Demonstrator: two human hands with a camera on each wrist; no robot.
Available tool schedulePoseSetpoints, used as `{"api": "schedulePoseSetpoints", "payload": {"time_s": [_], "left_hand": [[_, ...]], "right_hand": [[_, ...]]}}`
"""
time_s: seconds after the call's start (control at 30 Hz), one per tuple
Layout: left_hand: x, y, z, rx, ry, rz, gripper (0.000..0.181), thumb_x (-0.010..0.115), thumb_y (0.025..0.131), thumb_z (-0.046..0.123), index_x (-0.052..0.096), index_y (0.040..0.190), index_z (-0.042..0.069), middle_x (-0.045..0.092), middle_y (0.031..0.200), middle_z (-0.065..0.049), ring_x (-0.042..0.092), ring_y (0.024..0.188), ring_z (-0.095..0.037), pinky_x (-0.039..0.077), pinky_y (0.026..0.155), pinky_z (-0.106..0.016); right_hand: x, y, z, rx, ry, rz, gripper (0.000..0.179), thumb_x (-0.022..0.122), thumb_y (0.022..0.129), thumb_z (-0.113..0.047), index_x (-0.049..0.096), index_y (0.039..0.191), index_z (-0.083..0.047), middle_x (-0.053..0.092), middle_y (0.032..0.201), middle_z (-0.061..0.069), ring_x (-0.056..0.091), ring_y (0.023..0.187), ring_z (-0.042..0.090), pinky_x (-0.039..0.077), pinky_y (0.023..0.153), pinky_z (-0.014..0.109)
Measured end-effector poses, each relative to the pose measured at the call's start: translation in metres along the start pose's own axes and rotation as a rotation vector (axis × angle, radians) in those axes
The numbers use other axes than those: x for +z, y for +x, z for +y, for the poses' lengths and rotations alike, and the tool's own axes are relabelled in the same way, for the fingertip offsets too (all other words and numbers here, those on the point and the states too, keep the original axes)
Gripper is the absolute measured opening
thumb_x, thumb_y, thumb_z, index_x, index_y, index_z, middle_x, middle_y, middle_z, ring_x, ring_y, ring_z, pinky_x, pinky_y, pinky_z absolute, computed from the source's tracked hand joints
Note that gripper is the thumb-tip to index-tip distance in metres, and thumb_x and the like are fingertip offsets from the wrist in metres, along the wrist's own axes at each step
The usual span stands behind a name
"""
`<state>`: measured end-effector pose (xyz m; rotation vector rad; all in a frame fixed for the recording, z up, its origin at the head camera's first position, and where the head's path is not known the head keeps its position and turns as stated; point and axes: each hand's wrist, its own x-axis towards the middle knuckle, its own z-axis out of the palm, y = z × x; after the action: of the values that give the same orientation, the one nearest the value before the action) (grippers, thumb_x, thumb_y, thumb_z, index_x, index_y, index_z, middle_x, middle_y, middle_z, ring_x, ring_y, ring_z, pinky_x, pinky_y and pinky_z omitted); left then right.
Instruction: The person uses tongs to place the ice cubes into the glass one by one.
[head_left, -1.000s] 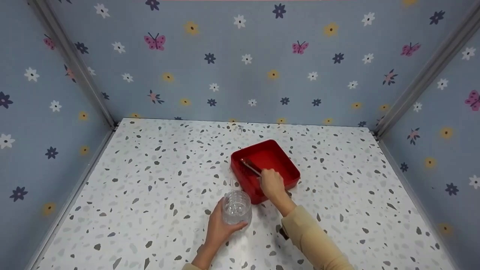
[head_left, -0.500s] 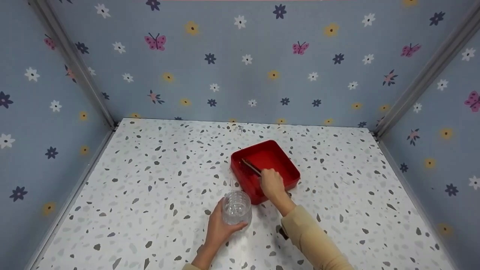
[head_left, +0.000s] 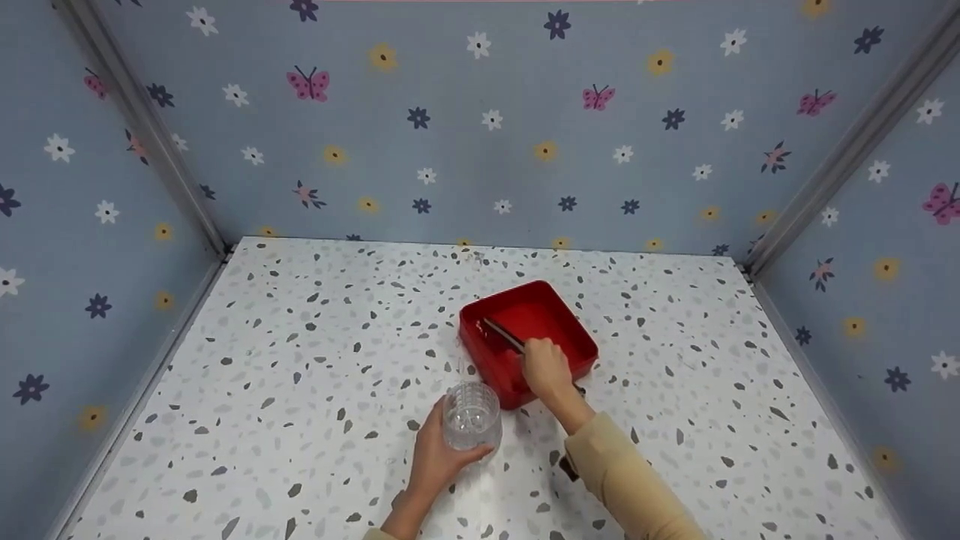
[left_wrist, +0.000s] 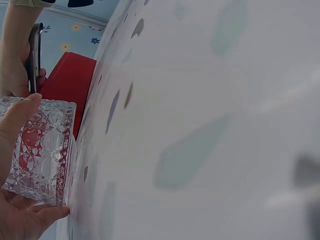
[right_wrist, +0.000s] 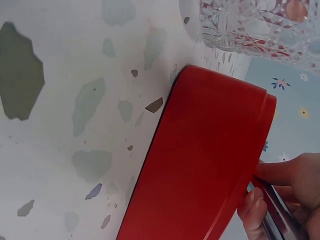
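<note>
My left hand (head_left: 439, 454) is wrapped around a clear cut-glass tumbler (head_left: 472, 424), which stands upright on the table just in front of the box; thumb and fingers lie on opposite sides of it. A square red box (head_left: 484, 367) sits beyond the glass, turned at an angle. Over its near side reaches my right hand (head_left: 547, 367), gripping metal tongs (head_left: 504, 335) whose tips point into the box's left corner. Tiny pale bits show by the tips, too small to make out. In the right wrist view, the tongs (right_wrist: 275, 212) lie between thumb and fingers, partly behind the box wall (right_wrist: 195, 150).
The white speckled table (head_left: 337, 360) extends on all sides of the box and glass. Blue flowered panels (head_left: 480, 135) enclose it at the back, left and right, with grey metal posts (head_left: 862, 142) in the corners. A small dark object (head_left: 568, 469) shows beside the right sleeve.
The tongs have turned slightly in my right hand, their tips staying in the same corner of the box. Left hand, glass and box have kept their places.
</note>
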<state>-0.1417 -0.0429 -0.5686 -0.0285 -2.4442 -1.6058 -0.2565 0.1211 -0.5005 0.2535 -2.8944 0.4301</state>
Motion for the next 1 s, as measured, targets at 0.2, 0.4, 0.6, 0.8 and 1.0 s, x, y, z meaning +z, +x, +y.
{"api": "schedulePoseSetpoints", "payload": {"time_s": [0.2,0.4,0.6,0.8,1.0], "left_hand": [[0.0,0.0,0.0,-0.006,0.008,0.004,0.101,0.083,0.052,0.04,0.034,0.131,-0.002,0.047,0.125,-0.014,0.044,0.115,-0.027,0.035,0.098,-0.038],[0.0,0.001,0.0,-0.002,0.01,0.004,0.1,0.082,0.052,0.04,0.035,0.131,0.0,0.047,0.125,-0.013,0.044,0.115,-0.026,0.035,0.098,-0.039],[0.0,0.001,0.0,-0.006,0.005,-0.006,0.1,0.081,0.054,0.041,0.034,0.131,0.0,0.046,0.126,-0.013,0.043,0.116,-0.027,0.034,0.098,-0.039],[-0.001,-0.001,0.0,0.018,-0.006,0.01,0.098,0.082,0.054,0.039,0.036,0.129,-0.001,0.048,0.124,-0.014,0.045,0.113,-0.027,0.037,0.096,-0.039],[0.0,-0.002,0.0,0.018,-0.008,0.016,0.097,0.084,0.053,0.034,0.036,0.129,-0.001,0.048,0.124,-0.014,0.045,0.113,-0.027,0.036,0.097,-0.038]], "right_hand": [[-0.008,-0.003,0.003,0.001,0.03,-0.004,0.014,0.067,0.077,-0.013,0.064,0.072,-0.001,0.062,0.071,0.016,0.061,0.068,0.033,0.051,0.053,0.043],[-0.022,-0.008,0.007,-0.01,0.069,-0.003,0.012,0.066,0.079,-0.014,0.065,0.078,-0.002,0.063,0.073,0.013,0.061,0.068,0.03,0.051,0.053,0.041],[-0.039,-0.017,0.01,-0.044,0.113,0.054,0.01,0.068,0.077,-0.014,0.065,0.078,-0.004,0.063,0.071,0.012,0.061,0.064,0.029,0.05,0.051,0.041],[-0.054,-0.026,0.012,-0.077,0.162,0.081,0.009,0.067,0.078,-0.012,0.064,0.077,-0.004,0.059,0.062,0.009,0.051,0.051,0.019,0.044,0.044,0.033],[-0.07,-0.039,0.014,-0.104,0.234,0.08,0.007,0.066,0.079,-0.011,0.062,0.078,-0.005,0.056,0.058,0.003,0.043,0.046,0.01,0.039,0.042,0.024]]}}
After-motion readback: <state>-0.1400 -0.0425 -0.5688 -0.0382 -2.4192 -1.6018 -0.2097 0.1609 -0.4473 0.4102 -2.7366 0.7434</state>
